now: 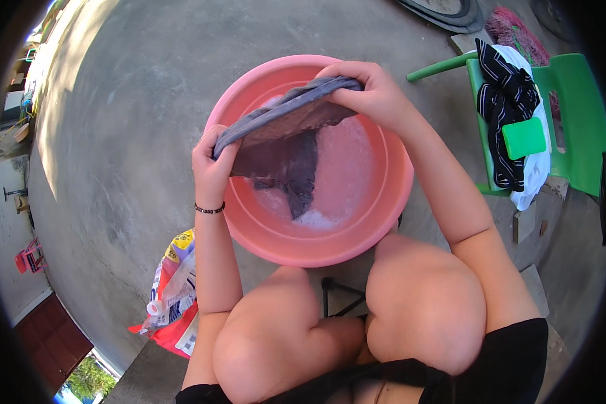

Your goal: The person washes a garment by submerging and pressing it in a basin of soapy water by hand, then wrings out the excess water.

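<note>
A wet dark grey garment (276, 148) is stretched between my two hands over a round pink basin (316, 252). My left hand (212, 161) grips one end of its folded edge near the basin's left rim. The other end is pinched in my right hand (367, 91), higher up by the far right rim. Below the taut edge, the cloth hangs down into sudsy water (343, 168), its lower part bunched in the foam. What kind of garment it is, I cannot make out.
To the right, a green plastic chair (576, 121) bears black striped cloth (498, 87), white cloth (537, 168) and a green block (524, 139). A red and white plastic bag (188, 323) and a clear bottle (172, 296) lie left of my knees. A tyre (451, 20) rests at the far right.
</note>
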Motion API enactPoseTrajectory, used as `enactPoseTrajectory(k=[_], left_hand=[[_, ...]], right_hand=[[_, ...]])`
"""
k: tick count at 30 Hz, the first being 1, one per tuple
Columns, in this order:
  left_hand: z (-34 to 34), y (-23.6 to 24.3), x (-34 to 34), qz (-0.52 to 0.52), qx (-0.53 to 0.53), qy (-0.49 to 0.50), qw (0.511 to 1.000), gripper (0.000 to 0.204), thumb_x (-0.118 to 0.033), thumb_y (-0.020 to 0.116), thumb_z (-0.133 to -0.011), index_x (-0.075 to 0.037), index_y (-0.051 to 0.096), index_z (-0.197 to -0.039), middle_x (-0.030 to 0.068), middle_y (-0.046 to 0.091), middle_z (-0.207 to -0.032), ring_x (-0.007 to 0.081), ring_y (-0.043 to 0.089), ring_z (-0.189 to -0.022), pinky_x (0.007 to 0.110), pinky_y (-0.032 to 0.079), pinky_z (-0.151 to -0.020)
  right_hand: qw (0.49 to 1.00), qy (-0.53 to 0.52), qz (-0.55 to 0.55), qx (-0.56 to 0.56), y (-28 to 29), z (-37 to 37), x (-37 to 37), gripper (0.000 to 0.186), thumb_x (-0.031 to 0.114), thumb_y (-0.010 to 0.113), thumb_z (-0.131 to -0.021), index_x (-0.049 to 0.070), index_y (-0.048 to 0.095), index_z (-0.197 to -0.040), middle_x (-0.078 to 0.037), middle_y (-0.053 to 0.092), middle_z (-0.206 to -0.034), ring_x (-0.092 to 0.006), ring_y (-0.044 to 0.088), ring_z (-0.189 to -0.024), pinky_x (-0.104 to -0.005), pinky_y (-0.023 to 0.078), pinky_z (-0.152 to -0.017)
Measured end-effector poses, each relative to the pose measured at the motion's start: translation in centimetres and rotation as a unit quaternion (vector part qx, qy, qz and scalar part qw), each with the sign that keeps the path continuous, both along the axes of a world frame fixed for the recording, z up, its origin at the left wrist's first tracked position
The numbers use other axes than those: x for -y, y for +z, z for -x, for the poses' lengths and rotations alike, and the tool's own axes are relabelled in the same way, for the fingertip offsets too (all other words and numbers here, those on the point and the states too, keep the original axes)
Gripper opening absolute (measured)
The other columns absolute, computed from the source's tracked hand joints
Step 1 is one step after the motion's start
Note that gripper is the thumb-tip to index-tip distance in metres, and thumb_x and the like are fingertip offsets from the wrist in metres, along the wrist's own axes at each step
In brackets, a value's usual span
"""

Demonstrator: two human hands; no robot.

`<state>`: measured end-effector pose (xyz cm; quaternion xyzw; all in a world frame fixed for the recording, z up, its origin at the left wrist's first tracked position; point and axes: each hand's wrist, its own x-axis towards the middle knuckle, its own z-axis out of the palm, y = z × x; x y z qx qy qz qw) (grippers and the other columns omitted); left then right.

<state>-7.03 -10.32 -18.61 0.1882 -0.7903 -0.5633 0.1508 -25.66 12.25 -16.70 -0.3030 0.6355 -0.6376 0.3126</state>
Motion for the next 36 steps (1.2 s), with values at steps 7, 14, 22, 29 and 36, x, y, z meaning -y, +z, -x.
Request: enactPoseTrajectory(k=[7,14,22,29,36], left_hand=[[-2.9,-9.6,-2.4,0.13,0.182,-0.169,0.96,0.024,-0.014,0.07,-0.074,0.002,0.058,-0.087,0.0137,0.053,-0.092,0.0289,0.056,-0.087,0.033,0.045,-0.078],[-6.2,-13.6,-7.7,0.261,0.329,-0.296,0.858,0.04,-0.045,0.072,-0.071,-0.011,0.071,-0.091,0.0111,0.055,-0.101,0.0317,0.055,-0.098,0.043,0.046,-0.085],[-5.3,-14.1,-6.9,0.228,0.433,-0.222,0.843,0.041,-0.047,0.066,-0.08,-0.006,0.069,-0.085,0.0169,0.064,-0.089,0.0345,0.063,-0.085,0.042,0.049,-0.074],[-7.0,-16.6,-4.3,0.261,0.459,-0.103,0.843,0.033,-0.029,0.068,-0.077,0.0,0.063,-0.091,0.0196,0.066,-0.086,0.0365,0.064,-0.087,0.043,0.05,-0.076],[-7.0,-12.2,-1.2,0.212,0.29,0.043,0.932,0.023,-0.012,0.058,-0.08,0.001,0.061,-0.099,0.0204,0.066,-0.093,0.0373,0.063,-0.088,0.046,0.049,-0.079]], right_hand=[[0.928,0.167,-0.262,-0.208,-9.6,-0.5,-3.0,0.031,0.01,0.058,-0.069,0.007,0.071,-0.096,-0.015,0.068,-0.087,-0.0292,0.064,-0.083,-0.0366,0.049,-0.08],[0.799,0.352,-0.456,-0.173,-15.6,-6.0,-6.2,0.036,0.024,0.065,-0.069,0.013,0.073,-0.103,-0.011,0.071,-0.098,-0.0282,0.065,-0.096,-0.0376,0.05,-0.087],[0.8,0.286,-0.503,-0.159,-16.3,-5.3,-5.0,0.039,0.031,0.066,-0.074,0.004,0.069,-0.102,-0.018,0.069,-0.096,-0.0327,0.066,-0.093,-0.0395,0.053,-0.082],[0.789,0.146,-0.549,-0.232,-17.0,-7.1,-4.0,0.04,0.023,0.065,-0.077,-0.003,0.061,-0.106,-0.024,0.065,-0.103,-0.038,0.064,-0.098,-0.0463,0.051,-0.085],[0.882,0.004,-0.423,-0.206,-18.2,-4.5,-5.1,0.026,0.003,0.057,-0.071,-0.006,0.056,-0.095,-0.034,0.061,-0.091,-0.0458,0.061,-0.094,-0.051,0.048,-0.083]])
